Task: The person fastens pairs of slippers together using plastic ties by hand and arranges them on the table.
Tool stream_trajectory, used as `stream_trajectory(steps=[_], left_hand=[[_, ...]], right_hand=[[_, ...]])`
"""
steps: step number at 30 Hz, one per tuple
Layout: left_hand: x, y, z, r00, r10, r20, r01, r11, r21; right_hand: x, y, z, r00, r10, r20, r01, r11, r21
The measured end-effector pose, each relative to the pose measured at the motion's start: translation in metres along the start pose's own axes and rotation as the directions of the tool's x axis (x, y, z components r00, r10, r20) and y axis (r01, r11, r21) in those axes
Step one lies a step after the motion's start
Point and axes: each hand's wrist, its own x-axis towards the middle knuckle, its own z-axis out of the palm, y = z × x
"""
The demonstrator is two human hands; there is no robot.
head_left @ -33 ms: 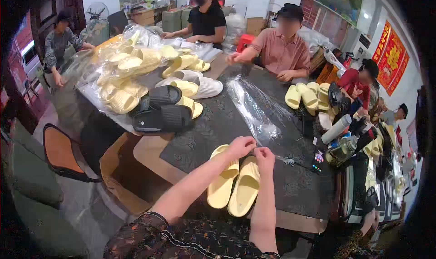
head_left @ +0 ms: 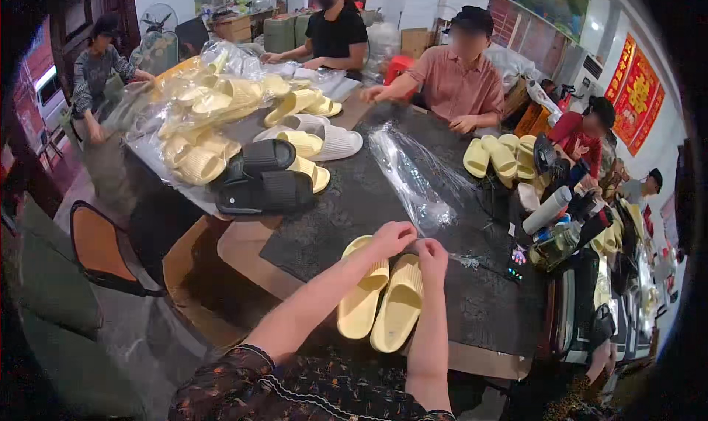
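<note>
Two pale yellow slide slippers, a left slipper (head_left: 361, 306) and a right slipper (head_left: 398, 314), lie side by side on the dark tablecloth before me, toes pointing away. Over their toe ends my left hand (head_left: 393, 238) is closed in a pinch. Just to its right, my right hand (head_left: 433, 256) has its fingers pressed together too. Whatever sits between the fingertips is too small to make out. A bundle of long clear plastic strands (head_left: 413, 181) stretches across the cloth beyond my hands.
Black slippers (head_left: 269, 192), grey slippers (head_left: 335, 142) and plastic-wrapped yellow slippers (head_left: 199, 159) crowd the left side. More yellow slippers (head_left: 501, 157), a white bottle (head_left: 546, 208) and a glass jar (head_left: 554, 244) stand right. Several people sit around; an open cardboard box (head_left: 192, 273) is below left.
My hands stay over the slipper toes, with only a slight shift of the right fingers. Across the table, the hand of the person in the pink shirt has moved a little left.
</note>
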Motion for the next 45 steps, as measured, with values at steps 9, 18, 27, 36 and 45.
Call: stream_trajectory(steps=[9,18,27,36,45], left_hand=[[0.0,0.004,0.001,1.0,0.005,-0.026,-0.004,1.0,0.025],[0.0,0.005,0.001,0.995,0.084,-0.062,-0.078,0.992,0.096],[-0.002,0.003,0.001,0.996,0.036,-0.085,-0.026,0.993,0.114],[-0.002,0.006,-0.002,0.996,0.036,-0.076,-0.029,0.995,0.099],[0.0,0.01,-0.005,0.998,0.053,-0.039,-0.052,0.998,0.033]], right_hand=[[0.006,0.019,-0.002,0.995,-0.078,-0.062,0.078,0.997,-0.011],[0.003,0.009,-0.004,0.998,-0.03,0.046,0.028,0.999,0.041],[0.008,0.02,-0.001,0.989,-0.083,-0.119,0.093,0.992,0.089],[0.007,0.017,-0.001,0.994,-0.074,-0.078,0.082,0.992,0.1],[0.005,0.015,-0.002,0.999,-0.023,-0.046,0.027,0.996,0.086]])
